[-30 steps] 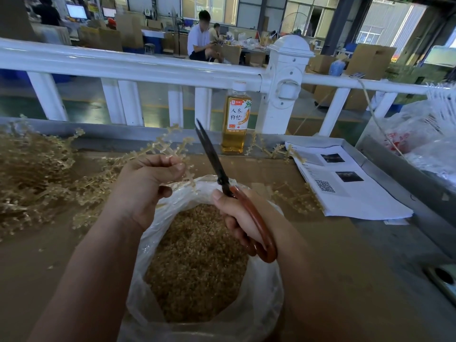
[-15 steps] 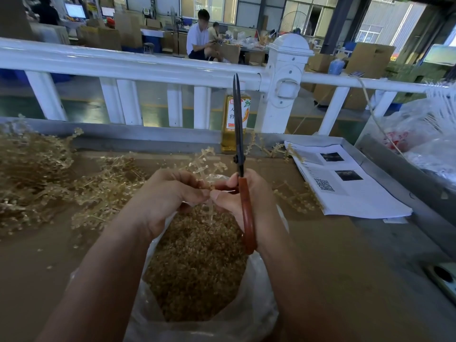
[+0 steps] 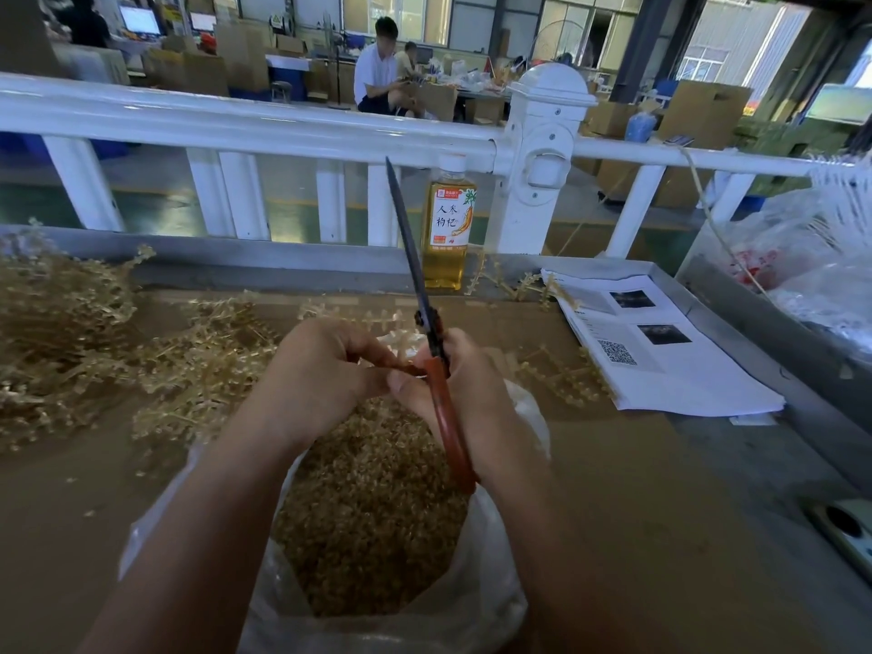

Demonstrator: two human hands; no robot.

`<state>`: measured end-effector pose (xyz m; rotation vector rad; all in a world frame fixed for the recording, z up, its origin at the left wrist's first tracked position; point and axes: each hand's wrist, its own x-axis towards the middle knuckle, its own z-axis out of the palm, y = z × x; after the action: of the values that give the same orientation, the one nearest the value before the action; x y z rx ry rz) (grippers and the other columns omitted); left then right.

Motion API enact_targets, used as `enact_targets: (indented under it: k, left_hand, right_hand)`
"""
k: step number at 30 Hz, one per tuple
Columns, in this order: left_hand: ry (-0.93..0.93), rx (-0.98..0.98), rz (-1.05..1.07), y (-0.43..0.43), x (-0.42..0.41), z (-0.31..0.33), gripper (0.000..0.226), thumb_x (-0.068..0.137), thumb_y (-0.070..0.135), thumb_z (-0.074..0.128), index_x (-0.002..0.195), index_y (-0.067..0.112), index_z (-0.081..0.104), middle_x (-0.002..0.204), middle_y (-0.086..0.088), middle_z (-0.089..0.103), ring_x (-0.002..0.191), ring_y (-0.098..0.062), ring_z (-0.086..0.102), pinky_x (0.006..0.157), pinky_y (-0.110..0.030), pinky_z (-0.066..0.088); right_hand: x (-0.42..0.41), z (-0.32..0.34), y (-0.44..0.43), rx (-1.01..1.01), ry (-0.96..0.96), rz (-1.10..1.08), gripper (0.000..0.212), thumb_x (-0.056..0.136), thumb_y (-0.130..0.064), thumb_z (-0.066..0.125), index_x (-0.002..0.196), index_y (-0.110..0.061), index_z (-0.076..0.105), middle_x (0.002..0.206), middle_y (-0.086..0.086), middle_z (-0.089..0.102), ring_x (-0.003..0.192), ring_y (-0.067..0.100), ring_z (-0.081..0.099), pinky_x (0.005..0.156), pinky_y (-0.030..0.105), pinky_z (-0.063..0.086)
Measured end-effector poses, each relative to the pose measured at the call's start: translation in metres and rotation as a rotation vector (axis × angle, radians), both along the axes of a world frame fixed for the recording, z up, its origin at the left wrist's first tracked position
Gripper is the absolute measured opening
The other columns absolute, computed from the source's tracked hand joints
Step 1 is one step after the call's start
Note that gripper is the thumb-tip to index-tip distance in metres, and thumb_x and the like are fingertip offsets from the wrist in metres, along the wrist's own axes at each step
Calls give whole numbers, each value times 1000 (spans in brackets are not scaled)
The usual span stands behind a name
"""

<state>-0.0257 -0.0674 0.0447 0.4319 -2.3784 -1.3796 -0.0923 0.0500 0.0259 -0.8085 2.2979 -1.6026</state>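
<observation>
My right hand (image 3: 465, 394) grips red-handled scissors (image 3: 436, 370), their dark blades closed and pointing up and slightly left. My left hand (image 3: 316, 375) has its fingers curled and meets my right thumb just left of the scissors; whatever it pinches there is hidden. Both hands hover over an open clear plastic bag (image 3: 495, 592) filled with small golden-brown clipped bits (image 3: 373, 502). Pale golden branched sprigs (image 3: 155, 365) lie piled on the brown table to the left.
A bottle of yellow drink (image 3: 446, 228) stands at the table's back edge before a white railing (image 3: 264, 125). Printed sheets with a QR code (image 3: 660, 356) lie right. Plastic bags (image 3: 802, 266) sit far right; a phone (image 3: 844, 531) lies near the right edge.
The scissors swung from leaning left to upright and now tilt slightly left. My left hand came from the sprig pile to meet my right thumb over the bag.
</observation>
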Motion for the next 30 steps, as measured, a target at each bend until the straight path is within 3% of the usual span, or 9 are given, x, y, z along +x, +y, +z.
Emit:
enact_targets:
  k: [2,4,8,14,16,19,25,28,30]
  left_hand:
    - [27,-35,-3,0,1,2,17,68,4,76,62,19,72,56,-3,61,51,-10,50,53,-25,41]
    - [53,-58,-12,1,2,3,22,70,0,74,61,20,73,51,2,60,46,-2,48,47,-15,39]
    - [69,-79,-15,1,3,4,34,69,2,76,53,31,68,51,12,62,44,-2,51,42,-10,38]
    - [60,-26,-36,3,0,1,22,66,5,78,60,26,73,57,5,67,45,-6,57,44,-15,44]
    - [64,7,-17,5,-1,-1,17,65,6,79,63,21,71,49,9,60,40,-3,47,45,-20,41]
    - [103,-18,60,4,-4,-5,29,61,7,81,74,21,59,43,14,41,41,-3,32,47,-25,32]
    - [75,-175,116,10,-2,0,88,53,19,87,122,49,43,87,6,46,68,-5,41,65,-26,46]
    - [23,-262,116,16,-2,6,94,54,26,86,135,40,39,67,11,47,57,-4,43,52,-20,36]
    - [-24,-190,37,15,1,9,97,57,24,85,139,39,35,53,4,55,47,-6,51,45,-17,37]
  right_hand:
    - [1,1,-1,-38,-44,-12,28,78,-25,71,76,-31,43,87,-2,62,86,20,64,81,41,54]
    - [2,1,-1,-67,-61,-28,26,79,-23,70,75,-29,45,89,5,66,87,25,65,84,47,53]
    - [2,-2,-4,-110,-107,-71,25,79,-24,71,76,-26,46,90,11,67,86,30,66,82,51,53]
    - [1,-3,-5,-180,-148,-132,29,71,-26,78,72,-25,49,79,2,64,79,28,67,79,52,54]
    - [0,-2,-3,-197,-167,-137,28,73,-19,76,73,-23,48,77,2,63,74,25,67,75,48,56]
    - [1,3,-1,-250,-216,-115,27,76,-11,73,75,-22,48,77,4,63,59,15,65,62,32,57]
    - [-2,6,0,-232,-177,-166,27,74,-10,73,73,-21,48,76,2,62,75,27,66,74,45,56]
    - [-5,5,0,-230,-178,-204,29,75,-11,74,73,-23,48,71,-3,60,72,23,67,73,44,57]
    - [-7,5,3,-219,-159,-220,29,78,-14,72,75,-26,46,74,-4,60,73,20,67,72,39,57]
